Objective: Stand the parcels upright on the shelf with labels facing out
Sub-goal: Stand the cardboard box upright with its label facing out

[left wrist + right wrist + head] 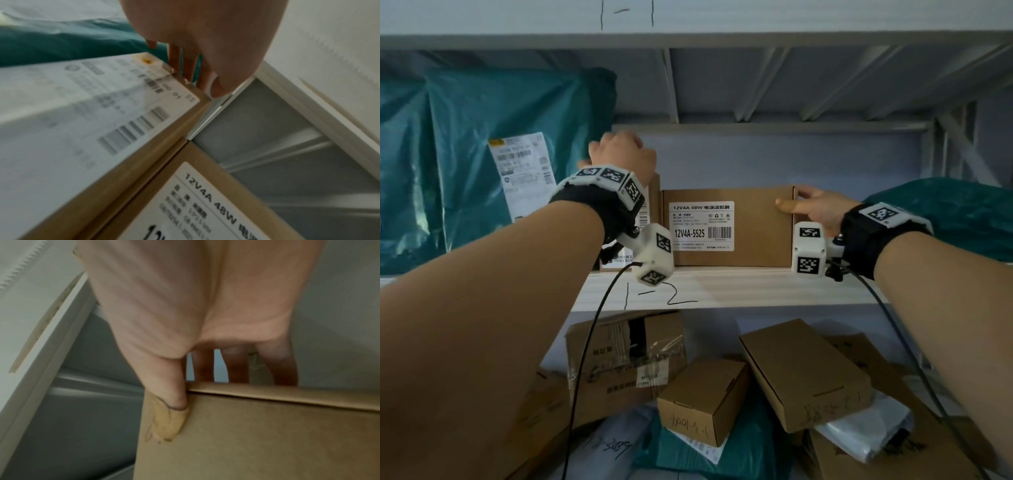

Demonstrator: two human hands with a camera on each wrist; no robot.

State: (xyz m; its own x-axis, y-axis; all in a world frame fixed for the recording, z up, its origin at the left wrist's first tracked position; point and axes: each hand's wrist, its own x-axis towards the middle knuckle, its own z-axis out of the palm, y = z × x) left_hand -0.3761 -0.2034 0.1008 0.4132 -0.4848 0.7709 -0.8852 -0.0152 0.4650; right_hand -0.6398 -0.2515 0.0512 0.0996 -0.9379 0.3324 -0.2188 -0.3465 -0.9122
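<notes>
A brown box with a "12V4A 48W" label [753, 226] [205, 155] [267, 434] stands upright on the white shelf board [722, 287], label facing out. My right hand [808, 205] [195, 337] grips its upper right corner, thumb on the front face and fingers behind. Touching its left side stands a second brown box [655, 198] [82, 129] with a white shipping label, mostly hidden by my left wrist in the head view. My left hand [619, 150] [205, 81] holds that box's top edge, fingers hooked down behind it.
A large teal poly bag [465, 154] [61, 43] with a label fills the shelf's left end, and another teal bag [955, 212] lies at the right. The shelf above hangs close overhead. Below, several loose brown boxes [702, 397] and bags lie in a pile.
</notes>
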